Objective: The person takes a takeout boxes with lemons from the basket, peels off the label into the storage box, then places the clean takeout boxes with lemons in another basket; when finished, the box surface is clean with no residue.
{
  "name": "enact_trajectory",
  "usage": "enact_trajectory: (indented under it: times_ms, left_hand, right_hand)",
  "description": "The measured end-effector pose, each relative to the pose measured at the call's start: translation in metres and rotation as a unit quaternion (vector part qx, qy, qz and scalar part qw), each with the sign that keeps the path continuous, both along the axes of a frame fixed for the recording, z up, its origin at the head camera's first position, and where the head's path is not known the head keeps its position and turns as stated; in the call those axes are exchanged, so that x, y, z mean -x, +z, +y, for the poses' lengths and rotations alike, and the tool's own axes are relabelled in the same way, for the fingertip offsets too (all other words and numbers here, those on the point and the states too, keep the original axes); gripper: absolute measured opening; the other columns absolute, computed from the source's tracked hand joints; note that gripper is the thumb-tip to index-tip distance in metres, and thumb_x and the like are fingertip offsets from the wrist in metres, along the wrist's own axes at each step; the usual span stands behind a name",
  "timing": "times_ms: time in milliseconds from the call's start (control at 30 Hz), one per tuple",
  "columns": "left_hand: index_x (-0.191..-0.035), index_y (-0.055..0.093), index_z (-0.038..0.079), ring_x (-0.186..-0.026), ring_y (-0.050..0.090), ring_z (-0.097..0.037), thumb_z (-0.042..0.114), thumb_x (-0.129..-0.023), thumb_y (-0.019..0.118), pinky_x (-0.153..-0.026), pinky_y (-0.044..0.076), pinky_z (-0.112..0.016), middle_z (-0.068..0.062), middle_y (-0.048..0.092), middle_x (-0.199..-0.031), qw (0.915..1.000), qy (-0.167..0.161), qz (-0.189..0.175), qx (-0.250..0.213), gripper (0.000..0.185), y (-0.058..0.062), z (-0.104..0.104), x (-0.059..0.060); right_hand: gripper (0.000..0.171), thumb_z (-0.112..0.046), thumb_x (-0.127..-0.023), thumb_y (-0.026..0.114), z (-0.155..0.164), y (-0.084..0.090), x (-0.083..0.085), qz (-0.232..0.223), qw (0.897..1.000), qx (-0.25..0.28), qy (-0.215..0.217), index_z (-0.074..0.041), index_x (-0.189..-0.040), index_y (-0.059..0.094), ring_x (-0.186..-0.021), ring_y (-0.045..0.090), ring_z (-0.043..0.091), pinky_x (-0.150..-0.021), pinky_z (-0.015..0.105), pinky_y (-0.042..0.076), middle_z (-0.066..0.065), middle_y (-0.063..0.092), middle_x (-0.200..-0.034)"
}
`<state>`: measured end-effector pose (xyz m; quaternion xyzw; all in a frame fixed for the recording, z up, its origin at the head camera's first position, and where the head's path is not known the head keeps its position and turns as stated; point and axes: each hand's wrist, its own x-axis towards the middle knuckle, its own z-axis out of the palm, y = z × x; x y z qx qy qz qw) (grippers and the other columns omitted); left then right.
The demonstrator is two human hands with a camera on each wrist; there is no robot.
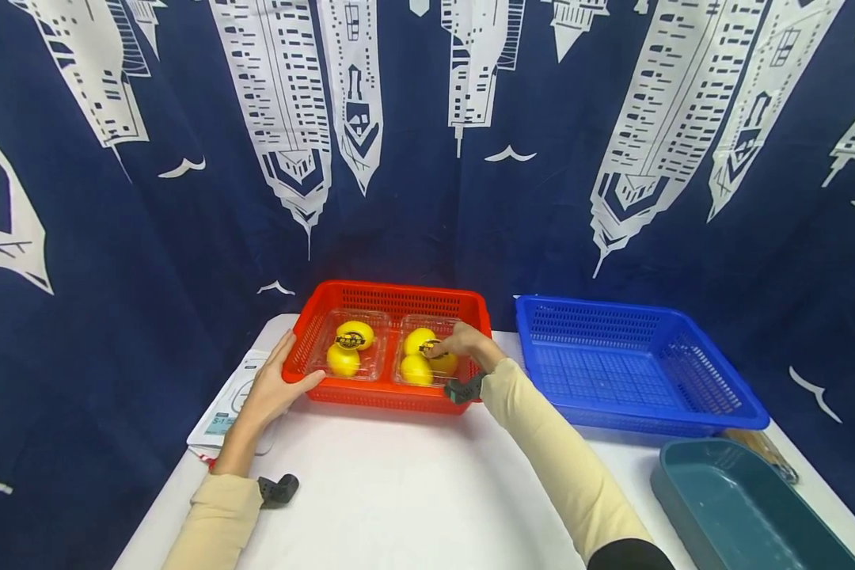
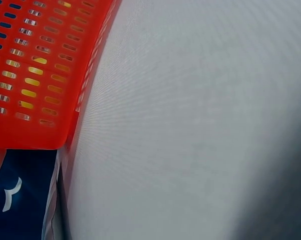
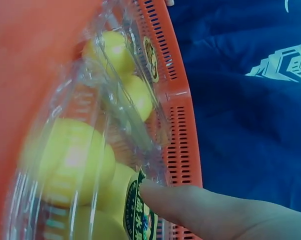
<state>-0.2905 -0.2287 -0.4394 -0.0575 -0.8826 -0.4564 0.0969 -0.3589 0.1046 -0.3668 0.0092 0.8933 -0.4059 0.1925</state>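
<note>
both fruit boxes (image 1: 424, 356) were still in the red basket (image 1: 399, 298); right hand (image 1: 463, 342) was curled on one, left hand (image 1: 274, 388) laid open against the rim; blue basket (image 1: 634, 372) was unfilled.

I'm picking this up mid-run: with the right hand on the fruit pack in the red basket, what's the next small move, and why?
Probably close the right hand around the right clear pack of yellow fruit and lift it. The fingers already touch its lid, the left hand steadies the red basket, and the blue basket sits beside it.
</note>
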Motion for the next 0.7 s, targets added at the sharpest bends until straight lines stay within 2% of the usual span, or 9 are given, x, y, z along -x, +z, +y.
enact_trajectory:
  times_ms: [67,200,367,567,633,700]
  left_hand:
    - [-0.156,0.018,0.009,-0.149,0.022,-0.038,0.041,-0.082,0.074,-0.118,0.023,-0.06,-0.011,0.018,-0.164,1.0,0.002,0.002,0.002,0.098,0.0001,-0.0005,0.0003]
    - [-0.156,0.018,0.009,-0.149,0.021,-0.037,0.041,-0.082,0.074,-0.119,0.022,-0.06,-0.01,0.018,-0.164,1.0,0.003,0.004,0.002,0.098,0.0009,-0.0013,0.0014]
    - [-0.156,0.02,0.007,-0.149,0.021,-0.037,0.042,-0.081,0.074,-0.119,0.022,-0.06,-0.011,0.018,-0.164,1.0,0.002,0.005,0.001,0.098,0.0009,-0.0012,0.0019]
    - [-0.156,0.02,0.007,-0.149,0.021,-0.037,0.04,-0.082,0.074,-0.119,0.021,-0.06,-0.012,0.019,-0.163,1.0,0.002,0.005,0.003,0.097,-0.0004,-0.0008,0.0015]
    - [-0.156,0.02,0.007,-0.149,0.021,-0.037,0.04,-0.082,0.074,-0.119,0.021,-0.06,-0.012,0.019,-0.163,1.0,0.003,0.005,0.006,0.097,-0.0008,-0.0008,0.0011]
    - [-0.156,0.02,0.008,-0.149,0.021,-0.037,0.04,-0.082,0.074,-0.119,0.021,-0.06,-0.012,0.019,-0.163,0.9999,0.005,0.006,0.01,0.097,-0.0011,-0.001,0.0009]
  right_hand:
    - [0.062,-0.021,-0.083,0.075,0.0002,-0.0007,0.0012,0.0,1.0,0.002,-0.002,0.006,-0.13,0.043,-0.115,0.044,0.029,-0.112,0.043,0.038,0.013,0.046,-0.12]
    - [0.068,-0.018,-0.083,0.074,-0.0017,-0.0001,0.0039,0.0,1.0,-0.008,-0.007,0.005,-0.136,0.038,-0.12,0.041,0.03,-0.116,0.044,0.034,0.015,0.043,-0.13]
    - [0.069,-0.017,-0.081,0.076,-0.0041,-0.002,0.007,0.008,0.999,-0.039,-0.006,0.006,-0.135,0.04,-0.117,0.045,0.029,-0.113,0.042,0.038,0.015,0.046,-0.129]
    - [0.086,-0.021,-0.08,0.077,-0.0024,-0.0065,0.0076,-0.019,0.999,-0.03,-0.012,0.005,-0.146,0.03,-0.134,0.04,0.031,-0.119,0.045,0.032,0.018,0.038,-0.149]
    - [0.088,-0.023,-0.078,0.078,-0.0017,-0.0076,0.0072,-0.022,0.999,-0.031,-0.013,0.004,-0.146,0.03,-0.13,0.042,0.03,-0.118,0.044,0.034,0.018,0.039,-0.148]
    - [0.084,-0.025,-0.078,0.078,-0.0015,-0.008,0.0065,-0.031,0.999,-0.028,-0.013,0.004,-0.142,0.033,-0.122,0.051,0.032,-0.113,0.044,0.04,0.019,0.045,-0.142]
